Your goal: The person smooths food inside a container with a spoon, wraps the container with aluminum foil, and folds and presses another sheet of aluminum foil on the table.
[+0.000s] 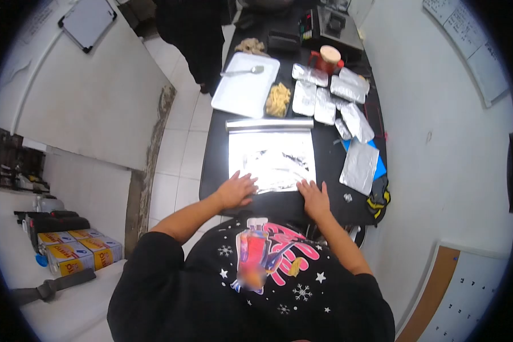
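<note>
A sheet of aluminium foil (271,159) lies unrolled on the black table, still joined to its foil roll (269,125) at the far edge. My left hand (237,190) rests on the sheet's near left corner, fingers spread. On the near right corner lies my right hand (314,197), its fingers also apart. Neither hand holds anything. Beyond the roll sit a black tray of pale yellow food strips (279,100) and a white tray (242,91) with a spoon (244,72) on it.
Several foil-wrapped packets (325,105) and a foil-covered piece (359,166) over something blue lie at the right. A red jug (326,59) and a scale (330,28) stand farther back. A person in dark clothes (191,40) stands beyond the table's left side.
</note>
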A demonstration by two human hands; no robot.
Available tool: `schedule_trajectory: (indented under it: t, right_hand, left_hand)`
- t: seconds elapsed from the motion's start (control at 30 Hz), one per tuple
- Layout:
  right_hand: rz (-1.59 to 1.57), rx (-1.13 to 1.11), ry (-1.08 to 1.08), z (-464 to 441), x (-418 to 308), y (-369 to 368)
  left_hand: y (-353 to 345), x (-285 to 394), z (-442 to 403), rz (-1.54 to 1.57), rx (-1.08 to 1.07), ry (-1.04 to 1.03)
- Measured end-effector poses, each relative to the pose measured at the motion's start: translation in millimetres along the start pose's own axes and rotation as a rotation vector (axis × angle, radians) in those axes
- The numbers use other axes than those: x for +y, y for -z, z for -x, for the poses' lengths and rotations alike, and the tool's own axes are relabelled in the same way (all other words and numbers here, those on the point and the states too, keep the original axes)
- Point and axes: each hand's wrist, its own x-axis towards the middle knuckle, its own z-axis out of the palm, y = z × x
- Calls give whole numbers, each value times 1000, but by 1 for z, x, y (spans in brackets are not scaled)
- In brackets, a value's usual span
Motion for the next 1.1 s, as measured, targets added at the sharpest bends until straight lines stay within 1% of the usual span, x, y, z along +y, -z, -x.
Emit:
schedule_trajectory:
  t: [0.13,0.23,0.33,0.43,0.57,0.63,0.73,0.93,1.03,1.1]
  right_hand:
    - [-44,14,-9,-4,0,-4]
    - [-60,-47,-20,-7,0,2]
    - [-83,-78,-14,-8,3,8]
    - [-100,-111,-30,-9,2,12]
    - [-99,-92,-23,-9,4,4]
    - [-70,-62,-4,-6,1,11]
    - [-95,-60,-24,-5,1,10]
    - [-97,-20,-46,-3,0,0]
    - [-81,-27,-48,-4,0,-3]
    - [-62,-52,-50,-5,0,-2]
  left_hand:
    - [-1,17,-21,-22,-40,19]
    - [3,35,-34,-27,40,58]
    - [1,29,-42,-30,-79,69]
    - [7,25,-37,-118,-50,15]
    - [10,27,-36,-76,-99,66]
    - [4,25,-36,-62,-23,85]
    - [-4,15,-29,-144,50,22]
    - [-9,5,-10,-143,172,-46]
    - [-8,2,-8,-164,163,-88]
    - [-7,-1,-3,-153,206,-108]
